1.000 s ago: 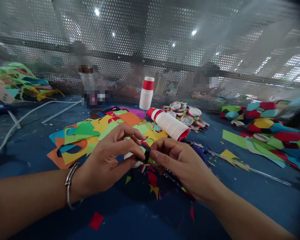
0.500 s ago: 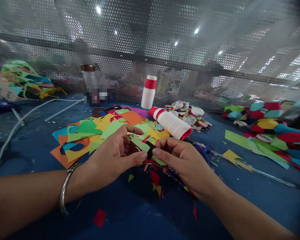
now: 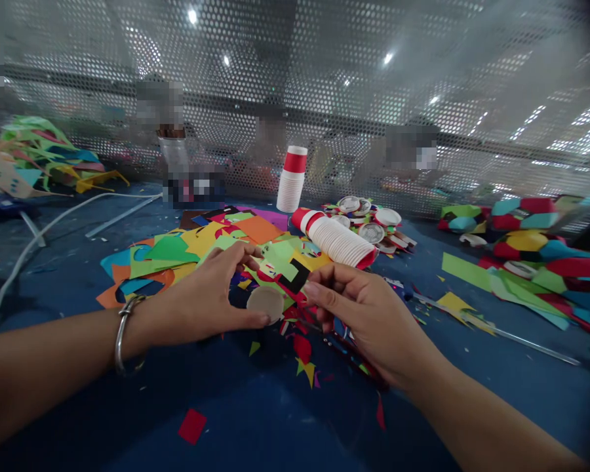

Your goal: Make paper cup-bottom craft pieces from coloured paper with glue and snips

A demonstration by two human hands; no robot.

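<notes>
My left hand (image 3: 221, 285) is open, its thumb and fingers spread apart. A pale round disc (image 3: 265, 304) lies in the gap, close to the thumb tip; whether they touch I cannot tell. My right hand (image 3: 347, 298) is closed, thumb against fingers, pinching the edge of a paper piece with a black part (image 3: 295, 275) and a light green part (image 3: 278, 262). Loose coloured paper and small scraps (image 3: 302, 347) lie beneath and between both hands.
Behind the hands, one stack of paper cups (image 3: 292, 180) stands and another stack (image 3: 341, 241) lies on its side. Cut cup pieces (image 3: 371, 231) are heaped beyond it. Coloured paper sheets (image 3: 170, 249) spread left of centre. Folded paper shapes (image 3: 524, 242) sit at right, near a clear stick (image 3: 535, 346).
My left hand has let go of the green and black paper piece and opened, moving slightly left. The pale disc now shows beneath it. My right hand keeps its pinch.
</notes>
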